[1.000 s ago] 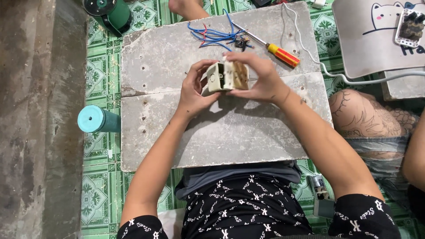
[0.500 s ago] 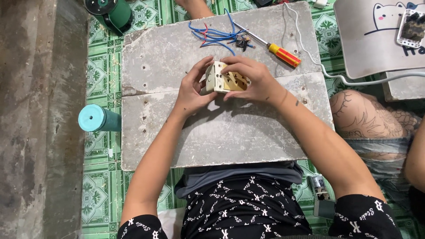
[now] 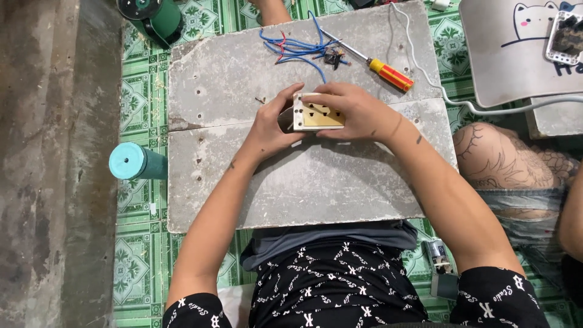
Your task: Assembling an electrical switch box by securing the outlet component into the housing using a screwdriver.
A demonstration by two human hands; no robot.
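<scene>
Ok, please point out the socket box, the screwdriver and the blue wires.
socket box (image 3: 319,115), head view, on its beige front face.
screwdriver (image 3: 392,74), head view, on its yellow and red handle.
blue wires (image 3: 297,47), head view, on the middle of the bundle.

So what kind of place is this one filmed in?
Probably a home floor used as a makeshift electrical workbench: green patterned floor tiles, a grey slab as worktop, loose blue and red wires and a screwdriver.
</scene>
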